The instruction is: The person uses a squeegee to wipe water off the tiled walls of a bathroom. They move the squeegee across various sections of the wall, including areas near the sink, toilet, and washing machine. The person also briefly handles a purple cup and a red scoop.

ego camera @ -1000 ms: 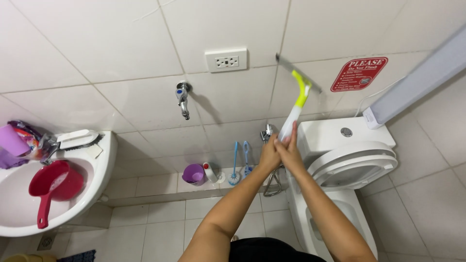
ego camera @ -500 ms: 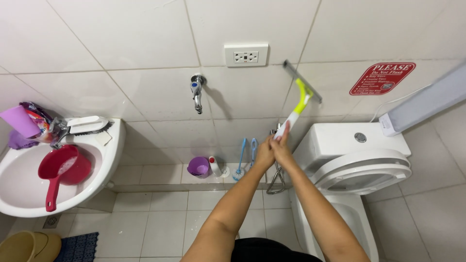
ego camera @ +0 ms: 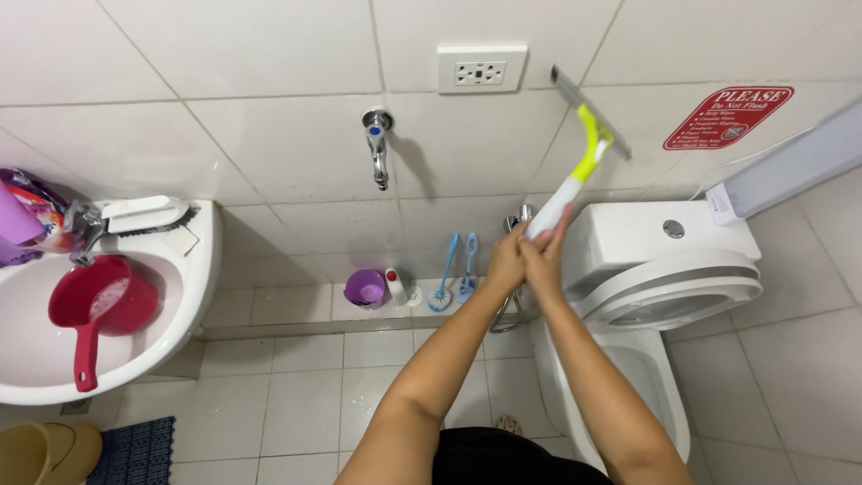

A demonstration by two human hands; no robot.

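The squeegee [ego camera: 584, 153] lies against the tiled wall [ego camera: 269, 54], above the toilet tank [ego camera: 655, 238]. Its long axis runs up and to the right from the grip; the blade sits at the far upper end. The left hand [ego camera: 505, 262] and right hand [ego camera: 545, 260] are both clenched together around the white handle base, equally near.

We are in a small home bathroom. White tiles cover the wall [ego camera: 269, 54] and the floor [ego camera: 296, 395]. A white toilet [ego camera: 664, 278] with its seat up stands at our right, a white sink [ego camera: 36, 359] holding a red dipper [ego camera: 94, 310] at our left. A tap [ego camera: 377, 144] juts from the wall, and blue brushes [ego camera: 453, 274] and a purple cup [ego camera: 365, 288] sit along the low ledge.
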